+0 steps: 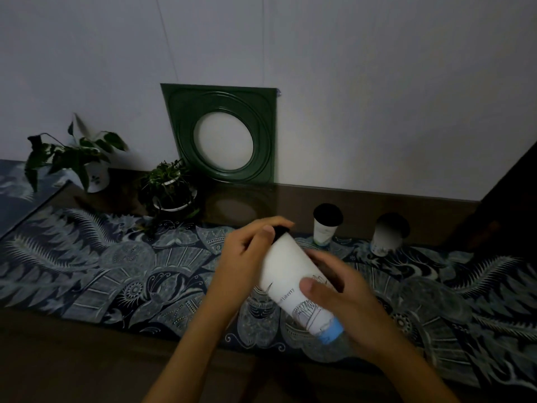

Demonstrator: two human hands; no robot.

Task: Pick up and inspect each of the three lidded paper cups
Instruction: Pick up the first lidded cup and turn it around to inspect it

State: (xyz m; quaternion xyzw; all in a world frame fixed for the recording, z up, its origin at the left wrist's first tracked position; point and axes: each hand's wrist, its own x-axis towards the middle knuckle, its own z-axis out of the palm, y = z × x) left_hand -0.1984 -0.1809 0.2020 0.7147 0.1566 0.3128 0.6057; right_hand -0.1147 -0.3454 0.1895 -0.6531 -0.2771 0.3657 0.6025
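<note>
Head camera view looks down on a tall white paper cup (293,282) held tilted in the air between both hands, its black lid pointing up and away and its pale blue base band nearest the viewer. Its smooth matte wall tapers toward the base and carries thin line drawings and the printed word "Liberty". The left hand (247,257) wraps the upper end, fingers curled over the lid rim. The right hand (343,295) grips the lower half, thumb pressed flat on the printed side and fingers curled behind. Beyond the right hand, two more cups stand upright, well apart from the held one: a second cup (326,225) with a domed black lid, and further right a third cup (388,235), blurred. Beneath the hands lies a dark blue patterned cloth (116,269) with pale feathery motifs. Beyond the left hand sit two potted plants (168,189) in white pots and a glossy green square frame (223,132) with a round opening, leaning on the wall.
</note>
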